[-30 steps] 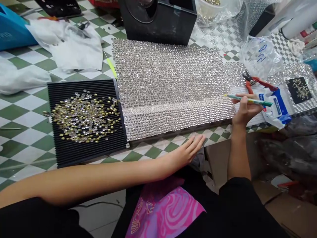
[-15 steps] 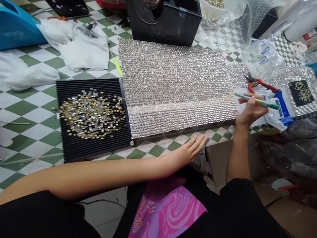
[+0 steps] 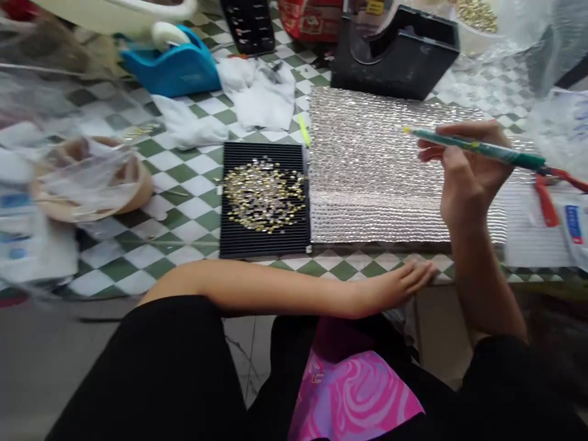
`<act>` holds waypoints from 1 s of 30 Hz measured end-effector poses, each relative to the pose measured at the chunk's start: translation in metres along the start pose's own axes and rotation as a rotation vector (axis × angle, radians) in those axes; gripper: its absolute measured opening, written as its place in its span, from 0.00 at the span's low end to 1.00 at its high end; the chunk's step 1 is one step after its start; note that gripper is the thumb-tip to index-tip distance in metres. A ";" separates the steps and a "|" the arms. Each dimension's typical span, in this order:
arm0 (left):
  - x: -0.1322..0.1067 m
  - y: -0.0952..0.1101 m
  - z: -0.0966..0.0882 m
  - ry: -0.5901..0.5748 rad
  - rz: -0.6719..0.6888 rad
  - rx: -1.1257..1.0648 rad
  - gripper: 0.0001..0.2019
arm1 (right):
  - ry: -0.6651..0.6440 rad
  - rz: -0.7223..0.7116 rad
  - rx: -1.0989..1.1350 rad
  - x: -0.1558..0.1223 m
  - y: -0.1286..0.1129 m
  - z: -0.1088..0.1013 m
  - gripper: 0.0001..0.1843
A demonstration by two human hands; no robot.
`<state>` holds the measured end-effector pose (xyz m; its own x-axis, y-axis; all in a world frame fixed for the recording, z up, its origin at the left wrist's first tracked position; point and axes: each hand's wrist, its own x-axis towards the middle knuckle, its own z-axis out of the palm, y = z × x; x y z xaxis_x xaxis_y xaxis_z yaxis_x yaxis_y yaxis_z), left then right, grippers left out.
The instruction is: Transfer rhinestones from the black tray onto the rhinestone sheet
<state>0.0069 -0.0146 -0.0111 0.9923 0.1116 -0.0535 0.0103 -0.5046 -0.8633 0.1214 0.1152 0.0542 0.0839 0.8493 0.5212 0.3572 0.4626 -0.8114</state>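
Note:
My right hand (image 3: pixel 473 165) grips a green pencil-like picker (image 3: pixel 496 151) with a yellow tip. It hovers over the right part of a sheet of silvery rhinestones (image 3: pixel 367 153), the tip pointing left. My left hand (image 3: pixel 399 286) lies flat along the table's front edge, fingers stretched out, holding nothing, just below the sheet. Against the sheet's left side is a black ridged tray (image 3: pixel 239 245), bearing a heap of loose gold and clear rhinestones (image 3: pixel 264 196).
A black tape dispenser (image 3: pixel 395 67) stands behind the sheet. Farther left are a blue tape dispenser (image 3: pixel 177 67), white cloths (image 3: pixel 261 92) and a round tan container (image 3: pixel 142 193). Red-handled cutters (image 3: pixel 546 199) and a white-and-blue packet (image 3: pixel 574 223) lie right. A bowl of gold stones (image 3: pixel 478 18) sits at the back.
My right hand has lifted the picker from the sheet's right edge to above its surface, farther back and left. My left hand still rests at the table edge. The view has swung left.

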 end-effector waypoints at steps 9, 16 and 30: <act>0.003 -0.003 0.000 -0.070 0.098 -0.141 0.41 | -0.556 0.041 0.097 0.004 -0.007 0.106 0.08; 0.016 0.010 -0.001 -0.009 0.021 -0.129 0.37 | -0.579 -0.052 0.028 0.003 -0.005 0.128 0.04; 0.002 0.003 0.003 0.027 -0.104 -0.530 0.36 | -0.641 -0.081 -0.010 -0.003 0.000 0.134 0.07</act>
<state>0.0084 -0.0137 -0.0153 0.9855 0.1656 0.0375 0.1625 -0.8558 -0.4912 -0.0039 0.1462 0.0173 -0.5149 0.7966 0.3167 0.3478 0.5318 -0.7722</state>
